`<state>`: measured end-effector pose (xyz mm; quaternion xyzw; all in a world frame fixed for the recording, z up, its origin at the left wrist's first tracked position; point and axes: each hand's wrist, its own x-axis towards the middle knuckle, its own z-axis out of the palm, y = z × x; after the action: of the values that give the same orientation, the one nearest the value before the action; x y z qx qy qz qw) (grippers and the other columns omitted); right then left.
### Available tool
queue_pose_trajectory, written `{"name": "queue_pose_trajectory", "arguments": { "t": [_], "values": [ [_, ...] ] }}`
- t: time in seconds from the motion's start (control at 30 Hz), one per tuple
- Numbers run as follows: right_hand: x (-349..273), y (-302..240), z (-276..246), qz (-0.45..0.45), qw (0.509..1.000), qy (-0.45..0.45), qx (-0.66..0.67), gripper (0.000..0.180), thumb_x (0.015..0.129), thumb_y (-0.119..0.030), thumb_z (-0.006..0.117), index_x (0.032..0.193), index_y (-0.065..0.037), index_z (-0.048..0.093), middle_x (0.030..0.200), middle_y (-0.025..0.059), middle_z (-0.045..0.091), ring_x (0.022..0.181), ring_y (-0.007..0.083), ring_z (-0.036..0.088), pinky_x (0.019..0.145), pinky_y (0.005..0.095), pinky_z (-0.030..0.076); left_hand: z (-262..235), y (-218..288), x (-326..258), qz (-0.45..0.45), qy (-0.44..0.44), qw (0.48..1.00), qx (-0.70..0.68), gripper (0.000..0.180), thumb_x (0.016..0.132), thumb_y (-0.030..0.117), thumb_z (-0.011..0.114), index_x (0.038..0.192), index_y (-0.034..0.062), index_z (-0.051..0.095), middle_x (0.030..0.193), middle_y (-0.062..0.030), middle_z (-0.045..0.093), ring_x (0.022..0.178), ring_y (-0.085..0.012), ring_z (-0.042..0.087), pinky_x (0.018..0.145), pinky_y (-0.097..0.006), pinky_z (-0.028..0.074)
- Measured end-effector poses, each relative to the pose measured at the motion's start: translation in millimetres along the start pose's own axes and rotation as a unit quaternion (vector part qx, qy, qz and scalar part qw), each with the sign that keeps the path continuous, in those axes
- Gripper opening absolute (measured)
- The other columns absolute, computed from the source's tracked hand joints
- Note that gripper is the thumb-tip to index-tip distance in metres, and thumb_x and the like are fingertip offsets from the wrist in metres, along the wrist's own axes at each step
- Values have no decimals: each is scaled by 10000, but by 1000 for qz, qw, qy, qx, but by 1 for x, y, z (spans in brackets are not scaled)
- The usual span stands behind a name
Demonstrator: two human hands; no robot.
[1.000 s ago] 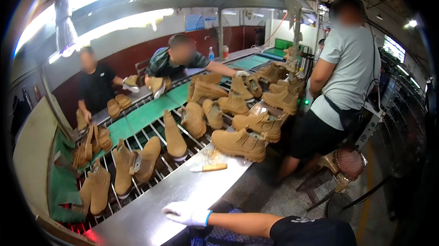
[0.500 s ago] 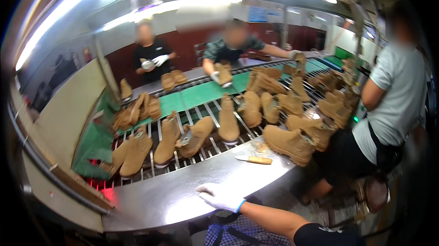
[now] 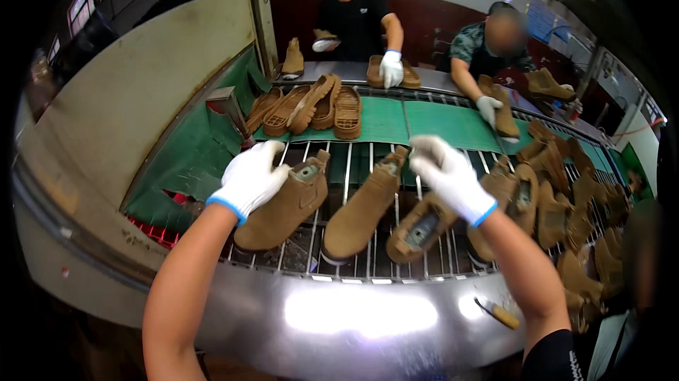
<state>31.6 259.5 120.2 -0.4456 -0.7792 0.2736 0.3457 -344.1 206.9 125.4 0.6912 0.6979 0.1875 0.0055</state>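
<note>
My left hand (image 3: 249,181), in a white glove with a blue cuff, is beside a tan boot (image 3: 283,212) lying on the metal rollers. Its thumb and fingers are apart, close to the boot's shaft; whether they touch it I cannot tell. My right hand (image 3: 456,181), gloved the same way, hovers over a tan boot (image 3: 422,229) whose opening faces up. Those fingers are curved but apart, with nothing between them. Another tan boot (image 3: 364,208) lies between my hands, its toe toward me.
Brown soles (image 3: 347,113) stand on the green belt (image 3: 385,123) at the far left. More boots (image 3: 552,215) crowd the right side. A wooden-handled knife (image 3: 501,314) lies on the metal ledge (image 3: 318,342). Two gloved co-workers (image 3: 353,24) handle footwear across the line.
The view has swung left and closer to the rollers. My right hand has gone from above the metal ledge to over the boots. My left hand has come into view.
</note>
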Motion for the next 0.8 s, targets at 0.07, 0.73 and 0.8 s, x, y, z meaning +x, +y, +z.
{"name": "queue_pose_trajectory", "arguments": {
  "t": [0.07,0.73,0.8],
  "values": [
    [74,31,5,21,1000,-7,-19,537,1019,-310,702,1456,-14,605,1295,193,747,1197,279,727,1041,375,563,25,-19,61,-8,-42,998,53,500,957,318,670,1383,57,654,1302,-229,710,1171,-427,697,1022,-512,558],
    [297,168,177,-192,912,-116,-345,539,754,-302,874,1177,-22,693,1219,174,693,1242,377,612,943,459,583,203,-122,276,17,-56,998,7,702,824,352,873,1390,14,632,1513,-230,580,1485,-406,470,1265,-479,360],
    [296,166,170,-132,909,-171,-356,397,786,-259,821,1084,-30,693,1114,167,714,1124,361,665,880,467,596,198,-117,280,-38,97,992,-75,689,846,342,867,1403,18,621,1353,-250,681,1275,-405,653,1123,-481,504]
  ]
}}
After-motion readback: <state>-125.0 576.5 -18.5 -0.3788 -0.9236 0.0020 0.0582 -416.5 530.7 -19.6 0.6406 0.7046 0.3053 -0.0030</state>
